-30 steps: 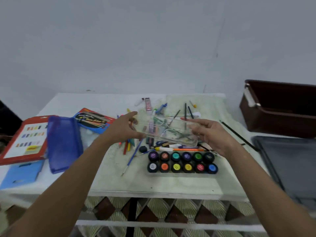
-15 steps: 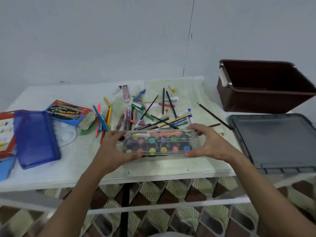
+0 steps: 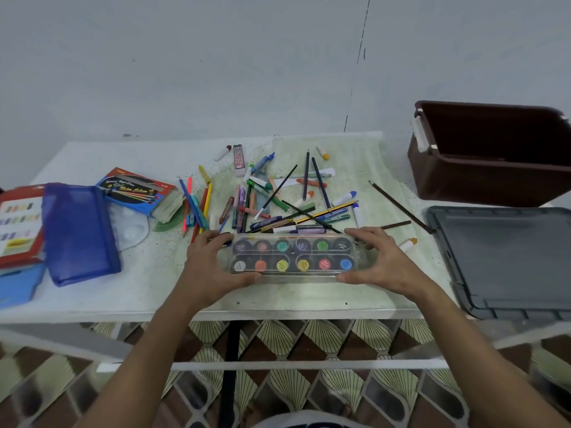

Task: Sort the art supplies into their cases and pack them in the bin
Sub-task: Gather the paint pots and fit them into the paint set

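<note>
Both hands, left hand (image 3: 213,267) and right hand (image 3: 381,262), grip the paint case (image 3: 292,256); you're closing it, then carry it toward the bin (image 3: 494,177) at two o'clock.

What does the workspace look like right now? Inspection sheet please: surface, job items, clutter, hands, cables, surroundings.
Surface: pale table, speckled and stained.
Job's things: clear paint case with twelve pots, lid on; brown bin at right, nothing visible inside; grey bin lid lying flat; blue pouch; pencil box.
Clutter: loose pencils, brushes and crayons piled behind the case.
Hands: left hand and right hand grip the case's two ends.
Cables: nothing seen.
Surroundings: plain wall; patterned floor.
</note>
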The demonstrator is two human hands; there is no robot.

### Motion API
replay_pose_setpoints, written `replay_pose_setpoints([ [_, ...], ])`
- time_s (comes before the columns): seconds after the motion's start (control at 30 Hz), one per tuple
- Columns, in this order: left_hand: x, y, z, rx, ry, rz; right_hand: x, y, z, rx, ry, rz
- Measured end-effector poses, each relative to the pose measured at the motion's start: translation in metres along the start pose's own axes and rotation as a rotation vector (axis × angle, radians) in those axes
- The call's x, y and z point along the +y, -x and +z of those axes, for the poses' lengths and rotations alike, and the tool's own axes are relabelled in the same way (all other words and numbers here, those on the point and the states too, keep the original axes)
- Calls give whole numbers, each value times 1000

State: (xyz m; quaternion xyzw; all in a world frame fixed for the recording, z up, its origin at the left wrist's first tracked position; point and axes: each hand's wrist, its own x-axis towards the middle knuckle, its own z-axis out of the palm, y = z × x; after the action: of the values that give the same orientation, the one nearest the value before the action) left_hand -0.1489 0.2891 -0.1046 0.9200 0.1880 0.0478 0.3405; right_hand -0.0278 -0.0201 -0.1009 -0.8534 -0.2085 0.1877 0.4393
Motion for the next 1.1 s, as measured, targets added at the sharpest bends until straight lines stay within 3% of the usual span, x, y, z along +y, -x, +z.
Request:
replay_pose_setpoints([
  [0.67,-4,-1,0,-9,-44,3,2,-4,-3,-82,80,118],
  [0.87,-6,15,5,39,175,-45,-4,12,7,102,24,117],
  [1.1,-16,23,-1,131,225,-203,8,28,19,336,-73,184],
])
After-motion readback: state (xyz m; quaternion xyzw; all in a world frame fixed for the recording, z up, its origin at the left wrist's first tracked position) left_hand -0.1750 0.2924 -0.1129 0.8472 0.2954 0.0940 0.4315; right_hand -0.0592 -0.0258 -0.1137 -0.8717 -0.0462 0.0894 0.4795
